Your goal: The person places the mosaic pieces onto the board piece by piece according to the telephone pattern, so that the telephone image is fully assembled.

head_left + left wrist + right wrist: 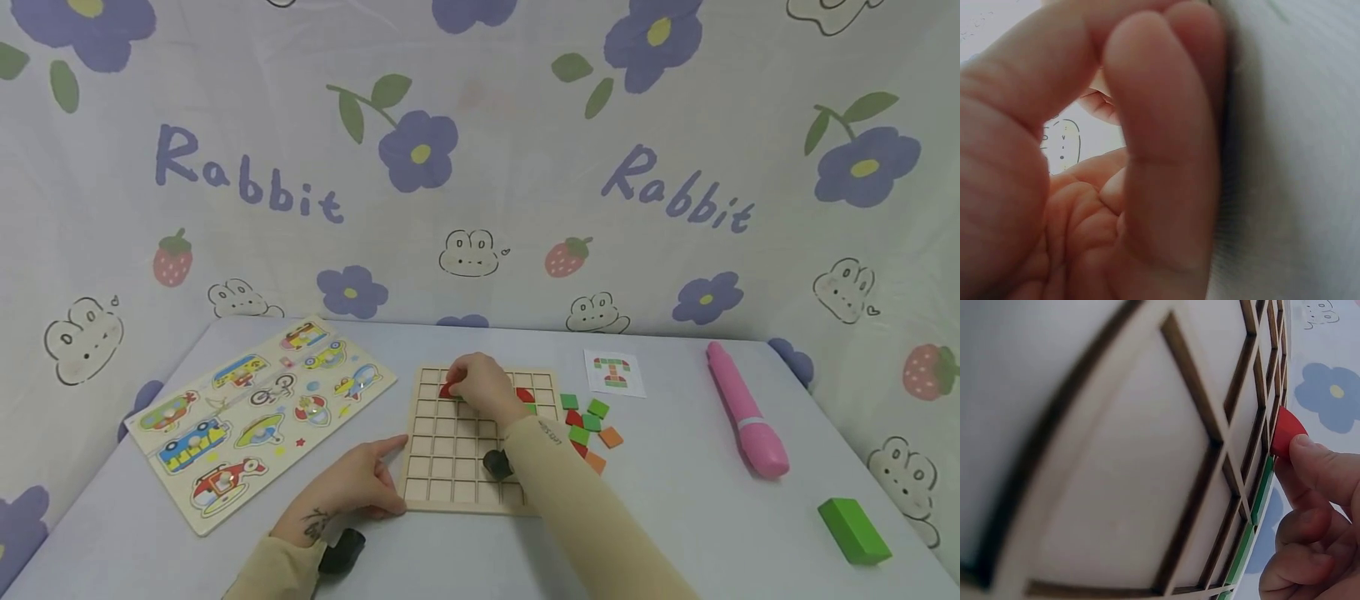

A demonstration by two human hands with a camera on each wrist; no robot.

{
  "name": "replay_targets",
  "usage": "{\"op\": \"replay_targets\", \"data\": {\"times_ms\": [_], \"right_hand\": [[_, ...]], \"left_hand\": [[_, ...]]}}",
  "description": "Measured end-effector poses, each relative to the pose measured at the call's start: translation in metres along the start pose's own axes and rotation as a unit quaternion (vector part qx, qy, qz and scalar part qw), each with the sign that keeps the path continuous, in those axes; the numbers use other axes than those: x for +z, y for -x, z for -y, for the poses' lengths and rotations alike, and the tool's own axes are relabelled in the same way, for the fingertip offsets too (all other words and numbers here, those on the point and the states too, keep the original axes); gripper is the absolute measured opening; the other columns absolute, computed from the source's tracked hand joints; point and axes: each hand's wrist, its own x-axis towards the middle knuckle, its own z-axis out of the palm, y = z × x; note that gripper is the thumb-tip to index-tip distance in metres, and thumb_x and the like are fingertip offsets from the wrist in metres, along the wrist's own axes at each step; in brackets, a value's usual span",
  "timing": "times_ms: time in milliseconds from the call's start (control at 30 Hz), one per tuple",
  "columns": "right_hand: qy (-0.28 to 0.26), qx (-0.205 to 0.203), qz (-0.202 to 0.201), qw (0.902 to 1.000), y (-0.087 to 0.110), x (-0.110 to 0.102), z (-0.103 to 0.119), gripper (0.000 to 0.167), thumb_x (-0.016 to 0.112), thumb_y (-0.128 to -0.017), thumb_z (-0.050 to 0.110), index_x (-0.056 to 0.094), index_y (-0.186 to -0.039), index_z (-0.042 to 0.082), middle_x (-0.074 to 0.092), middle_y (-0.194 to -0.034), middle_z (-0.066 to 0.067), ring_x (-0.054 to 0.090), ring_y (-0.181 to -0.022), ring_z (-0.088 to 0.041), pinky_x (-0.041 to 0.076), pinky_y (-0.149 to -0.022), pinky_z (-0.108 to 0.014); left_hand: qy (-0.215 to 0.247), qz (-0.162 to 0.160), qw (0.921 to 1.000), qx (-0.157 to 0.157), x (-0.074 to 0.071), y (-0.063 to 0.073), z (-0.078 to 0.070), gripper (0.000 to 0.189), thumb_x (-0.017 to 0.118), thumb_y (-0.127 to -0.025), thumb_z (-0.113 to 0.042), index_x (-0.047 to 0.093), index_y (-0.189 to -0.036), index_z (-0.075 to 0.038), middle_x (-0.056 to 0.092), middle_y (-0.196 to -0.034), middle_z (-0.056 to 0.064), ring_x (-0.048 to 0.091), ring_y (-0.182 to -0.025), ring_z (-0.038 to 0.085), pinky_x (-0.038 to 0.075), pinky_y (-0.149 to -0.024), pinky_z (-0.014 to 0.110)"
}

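Observation:
A wooden grid board (pixel 441 492) lies flat on the table. Over its upper left cells my right hand (pixel 483 387) pinches a red tile (pixel 447 390) with one rounded side; the right wrist view shows the red tile (pixel 1286 432) between thumb and fingers, right at the grid. Green tiles (pixel 1262 490) sit in cells beside it, mostly hidden by the hand in the head view. Another red rounded tile (pixel 525 394) rests in a cell farther right. My left hand (pixel 356 479) touches the board's left edge with index finger and thumb spread apart.
Loose green, red and orange tiles (pixel 592 423) lie right of the board, below a pattern card (pixel 615 372). A picture puzzle board (pixel 292 454) is at left. At right are a pink wand-shaped object (pixel 742 408) and a green block (pixel 853 531). A printed cloth hangs behind.

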Motion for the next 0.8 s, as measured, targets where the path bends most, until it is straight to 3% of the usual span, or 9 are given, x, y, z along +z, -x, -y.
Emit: {"op": "replay_targets", "data": {"times_ms": [267,567,700,800], "right_hand": [[0.046,-0.005,0.006,0.9989,0.0,0.001,0.002,0.009,0.065,-0.085,0.016,0.07,-0.092,0.016,0.064,-0.091,-0.001,0.055,-0.076,-0.015,0.043,-0.065,-0.03],[0.092,0.004,0.011,0.9957,-0.001,0.004,0.005,0.015,0.062,-0.087,0.019,0.072,-0.098,0.019,0.064,-0.113,0.0,0.058,-0.104,-0.02,0.047,-0.08,-0.037],[0.061,0.004,0.01,0.9981,0.003,-0.001,0.005,0.022,0.061,-0.087,0.018,0.069,-0.107,0.016,0.064,-0.11,-0.004,0.06,-0.092,-0.02,0.047,-0.072,-0.034],[-0.014,-0.003,0.001,0.9999,0.007,-0.011,0.002,0.03,0.062,-0.087,0.018,0.064,-0.115,0.01,0.062,-0.104,-0.008,0.058,-0.084,-0.02,0.046,-0.068,-0.032]], "left_hand": [[-0.001,-0.002,1.0,0.001,0.0,0.0,-0.001,0.094,0.08,-0.063,-0.003,0.032,-0.143,-0.006,0.058,-0.057,0.001,0.047,-0.045,0.009,0.04,-0.045,0.023],[0.005,-0.001,1.0,0.001,0.0,0.001,-0.001,0.094,0.079,-0.063,-0.001,0.031,-0.144,-0.006,0.058,-0.057,0.001,0.047,-0.045,0.009,0.04,-0.045,0.023],[0.002,-0.002,1.0,-0.003,0.001,0.001,-0.002,0.094,0.079,-0.063,-0.002,0.032,-0.144,-0.006,0.058,-0.057,0.001,0.047,-0.045,0.009,0.041,-0.045,0.023],[0.0,-0.003,1.0,-0.004,0.001,0.001,-0.002,0.094,0.08,-0.063,-0.002,0.032,-0.144,-0.007,0.058,-0.058,0.001,0.047,-0.045,0.009,0.041,-0.046,0.023]]}}
